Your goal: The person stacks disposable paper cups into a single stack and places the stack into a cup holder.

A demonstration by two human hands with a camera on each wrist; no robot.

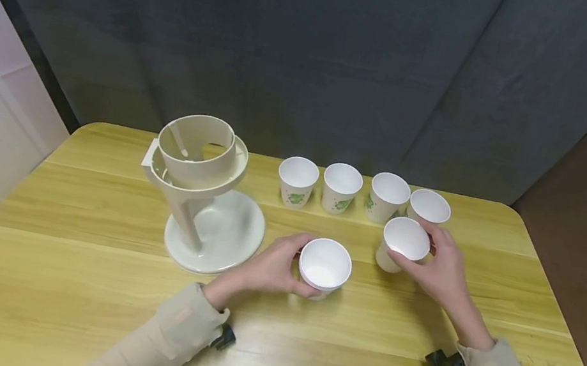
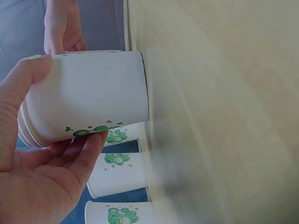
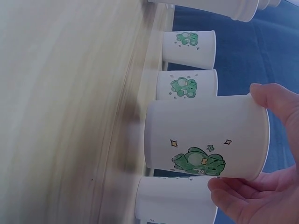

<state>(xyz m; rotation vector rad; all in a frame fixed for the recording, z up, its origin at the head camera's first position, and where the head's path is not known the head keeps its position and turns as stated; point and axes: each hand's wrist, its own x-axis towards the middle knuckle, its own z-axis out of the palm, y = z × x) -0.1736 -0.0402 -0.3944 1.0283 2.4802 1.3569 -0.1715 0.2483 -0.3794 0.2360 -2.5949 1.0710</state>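
In the head view my left hand (image 1: 275, 265) grips white paper cups nested in a short stack (image 1: 324, 267), mouth up, at the middle of the table. The left wrist view shows several rims on this stack (image 2: 88, 93), with thumb and fingers around its rim end. My right hand (image 1: 444, 268) holds one white paper cup (image 1: 405, 239) near its rim, to the right of the stack. A green bear is printed on that cup (image 3: 205, 135) in the right wrist view. Whether its base touches the table cannot be told.
Behind the hands, paper cups stand upright in a row: a left one (image 1: 297, 180), two middle ones, and a right one (image 1: 430, 204) partly hidden. A cream stand with a ring holder (image 1: 196, 154) and round base (image 1: 230, 230) is on the left of the wooden table (image 1: 77, 289).
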